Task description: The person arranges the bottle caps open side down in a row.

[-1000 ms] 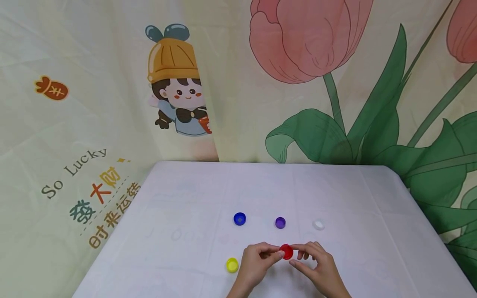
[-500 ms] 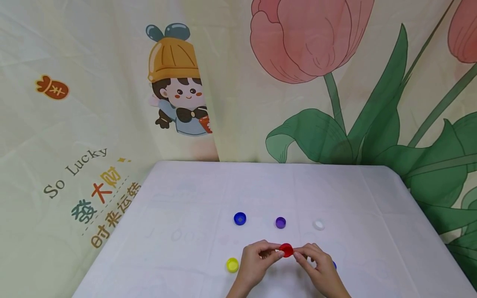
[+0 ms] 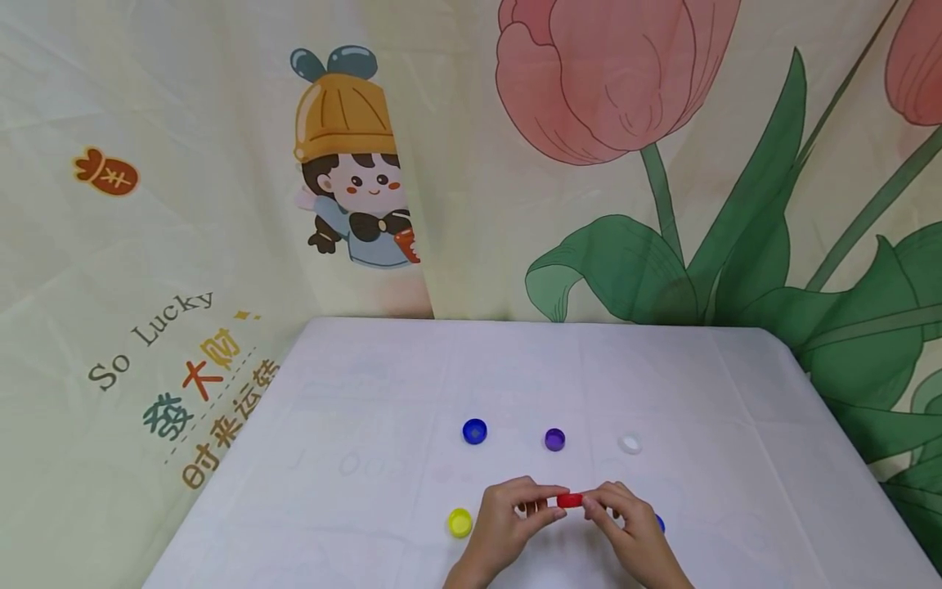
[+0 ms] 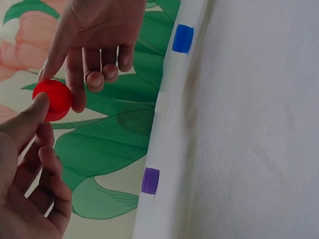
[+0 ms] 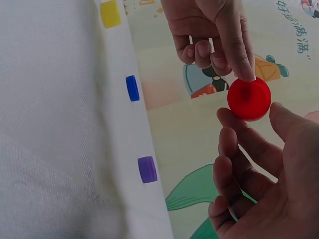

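A round red bottle cap (image 3: 569,501) is held up between my two hands, seen edge-on in the head view. My left hand (image 3: 508,519) holds its left side, index finger above and thumb below. At the right side, my right hand (image 3: 628,523) pinches the cap with thumb and index finger. In the left wrist view the left thumb overlaps the face of the red cap (image 4: 58,102). The right wrist view has the right thumb and index finger at the edges of the red cap (image 5: 249,99). The other fingers of both hands are bent.
On the white-covered table (image 3: 331,491) lie a yellow cap (image 3: 459,523), a blue cap (image 3: 474,431), a purple cap (image 3: 555,439) and a whitish cap (image 3: 630,442). Another blue cap (image 3: 660,523) is partly hidden behind the right hand. A printed cloth (image 3: 471,164) hangs behind.
The red cap has tipped from face-on to edge-on. My right thumb and index finger have closed on it, and the left thumb and index finger have spread slightly.
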`<action>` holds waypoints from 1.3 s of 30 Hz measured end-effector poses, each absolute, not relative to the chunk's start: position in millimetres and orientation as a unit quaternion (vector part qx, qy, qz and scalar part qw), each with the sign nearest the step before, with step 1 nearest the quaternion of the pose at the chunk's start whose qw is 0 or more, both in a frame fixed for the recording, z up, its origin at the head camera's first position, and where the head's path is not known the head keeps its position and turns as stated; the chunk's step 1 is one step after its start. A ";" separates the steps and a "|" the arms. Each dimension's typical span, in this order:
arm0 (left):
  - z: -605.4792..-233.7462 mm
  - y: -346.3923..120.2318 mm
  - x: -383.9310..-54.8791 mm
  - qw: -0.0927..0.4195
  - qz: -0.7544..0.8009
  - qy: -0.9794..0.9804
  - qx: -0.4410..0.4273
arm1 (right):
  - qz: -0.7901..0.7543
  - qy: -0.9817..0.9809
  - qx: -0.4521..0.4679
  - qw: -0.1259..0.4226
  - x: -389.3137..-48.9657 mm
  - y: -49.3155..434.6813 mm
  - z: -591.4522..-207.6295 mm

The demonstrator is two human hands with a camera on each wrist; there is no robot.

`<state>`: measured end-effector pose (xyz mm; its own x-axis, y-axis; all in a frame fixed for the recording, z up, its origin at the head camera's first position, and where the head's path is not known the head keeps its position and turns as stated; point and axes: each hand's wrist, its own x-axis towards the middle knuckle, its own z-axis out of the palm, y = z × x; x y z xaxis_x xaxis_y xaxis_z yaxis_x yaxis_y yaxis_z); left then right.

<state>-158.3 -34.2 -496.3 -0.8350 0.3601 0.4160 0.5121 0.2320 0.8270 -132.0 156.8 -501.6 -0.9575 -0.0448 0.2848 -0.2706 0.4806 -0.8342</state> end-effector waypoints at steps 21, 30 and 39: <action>-495.5 -37.0 -158.5 0.081 -0.537 -0.769 -0.338 | 0.537 -0.839 0.050 0.072 -131.0 157.2 -501.2; -494.4 -35.8 -157.3 0.080 -0.536 -0.774 -0.327 | 0.556 -0.822 0.060 0.110 -128.8 155.7 -499.3; -496.5 -36.8 -156.5 0.089 -0.544 -0.775 -0.309 | 0.551 -0.811 0.128 0.147 -131.4 159.4 -511.3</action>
<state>-156.5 -36.8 -496.5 -0.7929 0.3829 0.4740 0.5758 0.2166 0.7884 -131.4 159.4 -511.3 -0.9240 -0.0466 0.3794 -0.3700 0.3589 -0.8569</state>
